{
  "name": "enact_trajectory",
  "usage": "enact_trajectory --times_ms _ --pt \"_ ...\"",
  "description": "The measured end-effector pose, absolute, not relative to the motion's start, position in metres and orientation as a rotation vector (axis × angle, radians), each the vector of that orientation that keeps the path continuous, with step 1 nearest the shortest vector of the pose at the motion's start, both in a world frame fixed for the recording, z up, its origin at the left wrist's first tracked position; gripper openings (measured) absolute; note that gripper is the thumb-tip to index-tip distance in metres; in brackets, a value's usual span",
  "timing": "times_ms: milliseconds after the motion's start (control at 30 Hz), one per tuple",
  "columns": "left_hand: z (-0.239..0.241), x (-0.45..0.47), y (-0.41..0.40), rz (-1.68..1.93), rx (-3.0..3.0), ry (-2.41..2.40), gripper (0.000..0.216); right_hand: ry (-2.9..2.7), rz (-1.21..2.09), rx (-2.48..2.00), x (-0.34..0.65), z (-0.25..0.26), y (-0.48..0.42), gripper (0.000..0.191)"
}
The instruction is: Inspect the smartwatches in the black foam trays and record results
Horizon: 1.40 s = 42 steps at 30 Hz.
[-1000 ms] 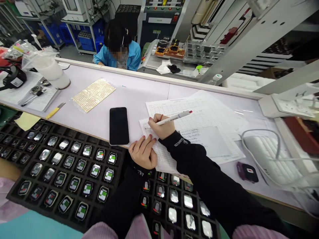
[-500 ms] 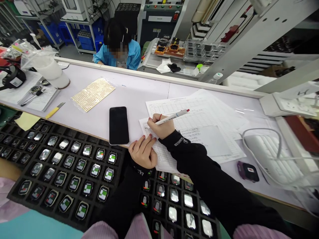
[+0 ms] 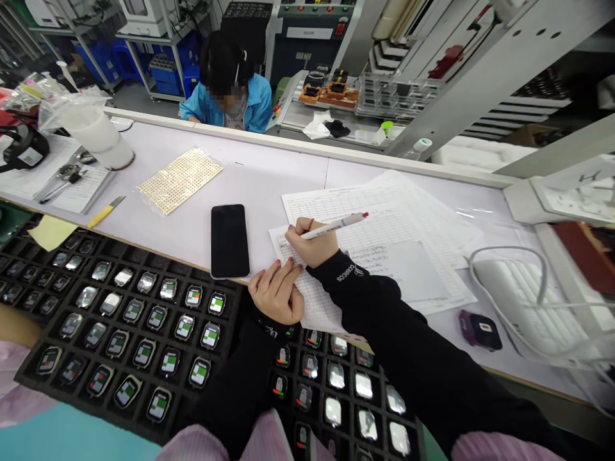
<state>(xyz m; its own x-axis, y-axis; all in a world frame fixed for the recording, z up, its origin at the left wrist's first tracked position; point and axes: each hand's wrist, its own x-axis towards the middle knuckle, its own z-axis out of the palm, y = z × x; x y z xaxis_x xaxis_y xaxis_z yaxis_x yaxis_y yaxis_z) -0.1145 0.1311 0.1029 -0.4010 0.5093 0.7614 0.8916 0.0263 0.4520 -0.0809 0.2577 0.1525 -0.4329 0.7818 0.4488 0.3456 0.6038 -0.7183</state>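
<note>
My right hand [image 3: 314, 243] is closed around a white pen [image 3: 339, 224] with a red end, its tip side down at the left part of a printed form [image 3: 317, 205]. Fingers hide the pen's tip. My left hand [image 3: 277, 293] rests with fingers extended over the lower left edge of the paper, holding nothing. Just left of it lies a black-screened phone [image 3: 230, 241] on the table. A smaller sheet with handwriting [image 3: 408, 272] sits on the form, partly behind my right sleeve.
Below the table edge are black foam trays [image 3: 187, 355] of watch faces. A yellow knife [image 3: 106, 212], a bagged dotted sheet [image 3: 181, 179] and a white cup [image 3: 98, 137] stand to the left. At right lie a dark square device [image 3: 480, 330] and a white cable [image 3: 541, 282]. A co-worker [image 3: 228, 89] sits opposite.
My right hand and the pen have shifted very slightly to the right. The left hand, phone and papers keep nearly the same places.
</note>
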Motion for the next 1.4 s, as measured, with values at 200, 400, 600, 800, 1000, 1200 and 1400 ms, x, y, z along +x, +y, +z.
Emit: enact_trajectory --times_ms 200,400,600,800,1000,1200,1400 --pt "0.1015 -0.1145 0.1302 -1.364 -1.444 -1.935 0.037 -2.018 0.744 -0.930 -0.0800 0.1571 0.2557 0.035" --pt "0.0990 -0.1139 0.1298 -1.380 -1.450 -1.952 0.039 -2.044 0.808 -0.949 -0.0799 0.1594 0.2541 0.035" --pt "0.1000 -0.1148 0.1300 -1.353 -1.466 -1.948 0.039 -2.047 0.805 -0.941 -0.0802 0.1570 0.2544 0.035" --pt "0.1040 -0.1149 0.1301 -1.385 -1.446 -1.912 0.038 -2.065 0.779 -0.926 -0.0808 0.1569 0.2551 0.035" --pt "0.1042 -0.1144 0.1303 -1.341 -1.435 -1.933 0.037 -1.994 0.801 -0.929 -0.0806 0.1582 0.2554 0.037" --pt "0.1012 -0.1141 0.1302 -1.282 -1.436 -1.966 0.038 -1.920 0.910 -1.004 -0.0796 0.1594 0.2568 0.038" --pt "0.1021 -0.1137 0.1303 -1.359 -1.437 -1.943 0.038 -1.893 0.935 -1.084 -0.0771 0.1584 0.2578 0.037"
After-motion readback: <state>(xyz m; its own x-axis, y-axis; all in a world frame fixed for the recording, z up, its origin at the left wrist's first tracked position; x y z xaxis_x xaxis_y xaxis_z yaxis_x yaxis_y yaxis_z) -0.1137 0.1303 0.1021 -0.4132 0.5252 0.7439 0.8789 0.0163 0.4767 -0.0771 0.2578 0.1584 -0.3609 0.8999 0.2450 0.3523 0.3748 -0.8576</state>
